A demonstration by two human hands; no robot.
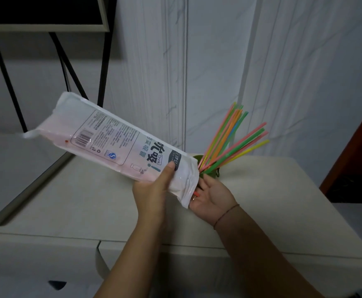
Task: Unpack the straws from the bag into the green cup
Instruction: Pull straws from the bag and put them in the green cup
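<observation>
Left hand point(154, 188) grips white printed plastic bag point(111, 136) near its mouth; bag edge hides fingers of right hand point(213, 197) (grip unreadable) and most of green cup point(198, 158) holding coloured straws point(229, 143).

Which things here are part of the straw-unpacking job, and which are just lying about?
Job: white printed plastic straw bag, gripped by left hand; right hand at its mouth; coloured plastic straws standing in green cup.
Idle: black metal stand legs; pale cabinet top.
</observation>
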